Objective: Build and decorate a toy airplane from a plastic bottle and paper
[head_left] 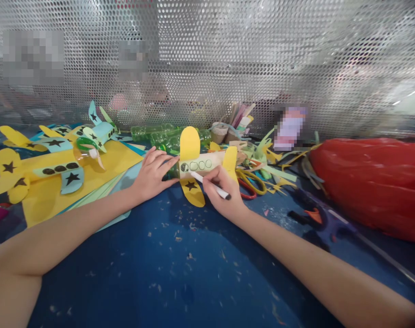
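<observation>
A toy plane (212,157) made from a bottle lies on its side before me, with a pale paper band round its body and yellow paper wings. Oval windows are drawn along the band; the leftmost is partly blackened, the others are outlines. A black star marks the lower wing (192,191). My right hand (224,189) pinches a white marker (210,185) with a black end, its tip near the leftmost windows. Spread fingers of my left hand (156,175) rest against the bottle's green neck end at the band's left edge, steadying nothing else.
Finished-looking paper planes (53,168) lie on yellow sheets (101,177) at left. Green bottles (166,136) and cups of sticks (221,130) stand behind. Scissors (255,182), paper scraps (279,173), a glue gun (330,218) and a red bag (371,182) are at right. Perforated metal (207,54) rises at the back.
</observation>
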Tool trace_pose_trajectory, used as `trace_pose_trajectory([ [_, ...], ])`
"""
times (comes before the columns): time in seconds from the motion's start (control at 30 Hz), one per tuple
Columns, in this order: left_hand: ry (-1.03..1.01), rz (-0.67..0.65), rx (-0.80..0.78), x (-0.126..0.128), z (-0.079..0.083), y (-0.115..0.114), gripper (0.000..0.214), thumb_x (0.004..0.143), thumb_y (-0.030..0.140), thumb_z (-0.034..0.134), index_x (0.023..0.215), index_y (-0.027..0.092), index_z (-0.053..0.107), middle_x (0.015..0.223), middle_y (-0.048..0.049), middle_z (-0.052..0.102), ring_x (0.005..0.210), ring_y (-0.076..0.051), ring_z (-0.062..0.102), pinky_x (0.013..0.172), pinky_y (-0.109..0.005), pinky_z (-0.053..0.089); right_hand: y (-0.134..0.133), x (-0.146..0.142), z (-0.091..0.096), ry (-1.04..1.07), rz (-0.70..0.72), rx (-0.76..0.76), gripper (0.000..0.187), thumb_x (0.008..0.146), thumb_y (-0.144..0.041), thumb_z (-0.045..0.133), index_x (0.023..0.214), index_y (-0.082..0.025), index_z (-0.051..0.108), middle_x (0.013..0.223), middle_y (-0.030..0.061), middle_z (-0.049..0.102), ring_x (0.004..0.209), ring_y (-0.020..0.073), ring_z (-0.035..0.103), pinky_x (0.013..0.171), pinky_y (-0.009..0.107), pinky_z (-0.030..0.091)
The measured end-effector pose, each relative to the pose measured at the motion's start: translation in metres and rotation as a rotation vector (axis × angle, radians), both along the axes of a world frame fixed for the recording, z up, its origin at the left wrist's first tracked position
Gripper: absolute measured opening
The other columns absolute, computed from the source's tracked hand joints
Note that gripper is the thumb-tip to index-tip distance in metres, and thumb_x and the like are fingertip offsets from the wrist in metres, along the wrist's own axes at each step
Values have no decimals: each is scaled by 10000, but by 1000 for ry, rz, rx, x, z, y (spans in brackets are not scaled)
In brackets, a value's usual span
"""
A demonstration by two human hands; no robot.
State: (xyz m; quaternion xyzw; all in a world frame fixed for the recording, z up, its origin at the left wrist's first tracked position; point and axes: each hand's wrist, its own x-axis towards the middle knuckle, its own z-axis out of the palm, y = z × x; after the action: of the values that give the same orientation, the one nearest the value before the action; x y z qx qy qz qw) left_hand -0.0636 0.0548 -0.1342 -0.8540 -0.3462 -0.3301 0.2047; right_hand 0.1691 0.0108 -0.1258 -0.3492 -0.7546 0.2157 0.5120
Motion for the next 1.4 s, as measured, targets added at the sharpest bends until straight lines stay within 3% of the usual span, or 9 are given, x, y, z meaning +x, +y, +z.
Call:
trace_pose_trajectory([
  [0.93,-16,5,-10,1,1,-2,548,849,501,636,1283,176,557,1150,-95,643,1156,-281,499,1114,-548,282,-1,0,0,-39,43,-43,129,864,-213,521,764,-220,440,574,-56,458,464,80,384,438,240,308],
  [1.4,-5,0,-13,0,0,-1,563,846,510,636,1293,179,547,1154,-96,639,1155,-282,494,1112,-548,281,-1,0,-1,15,-39,-18,131,851,-186,523,764,-220,431,565,-64,464,456,72,407,438,230,315],
])
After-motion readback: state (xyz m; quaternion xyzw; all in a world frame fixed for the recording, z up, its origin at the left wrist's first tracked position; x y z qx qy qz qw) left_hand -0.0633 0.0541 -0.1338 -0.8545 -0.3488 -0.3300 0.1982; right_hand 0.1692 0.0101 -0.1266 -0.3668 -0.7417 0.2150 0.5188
